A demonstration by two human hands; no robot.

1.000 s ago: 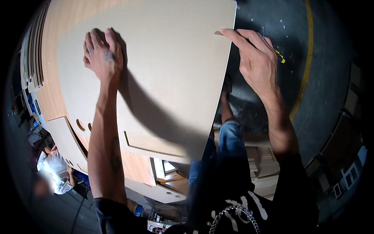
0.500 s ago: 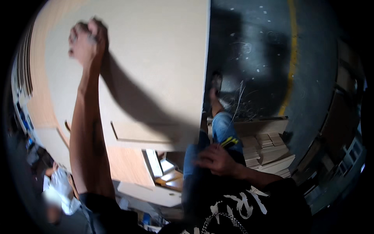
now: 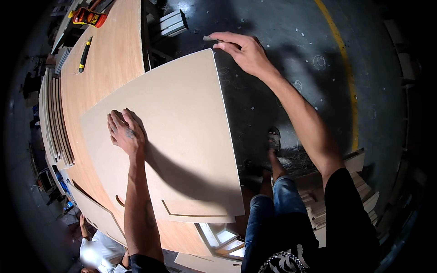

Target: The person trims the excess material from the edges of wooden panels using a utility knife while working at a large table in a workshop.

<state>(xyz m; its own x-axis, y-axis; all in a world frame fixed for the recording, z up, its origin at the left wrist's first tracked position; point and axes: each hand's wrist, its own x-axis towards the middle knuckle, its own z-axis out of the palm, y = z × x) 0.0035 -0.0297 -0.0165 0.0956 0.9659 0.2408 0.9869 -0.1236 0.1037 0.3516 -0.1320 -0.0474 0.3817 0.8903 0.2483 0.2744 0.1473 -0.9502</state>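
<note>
Clearly, the pale panel (image 3: 191, 118) lies on the wood-grained worktop (image 3: 118, 50) in front of the person, partly out past the worktop's right side. Its long axis runs roughly away from the body, and its straight right edge leads from beside the legs up to a far right corner, where a curved far edge meets it. To that corner the right hand (image 3: 246, 53) is much the nearer: it sits just beyond it, over the dark floor (image 3: 291, 27), so the panel lies to its left and back toward the body. Its thumb and forefinger are drawn narrow and appear to pinch a small greyish piece (image 3: 207, 38); whether the thumb touches the corner, I cannot tell. Well apart from it, the left hand (image 3: 127, 133) rests palm down toward the panel's left side, fingers extended and slightly spread, gripping nothing visible. Farther off on the worktop, beyond the panel's curved edge, lie a yellow-and-black cutter (image 3: 85, 53) and a red bottle (image 3: 91, 17).
</note>
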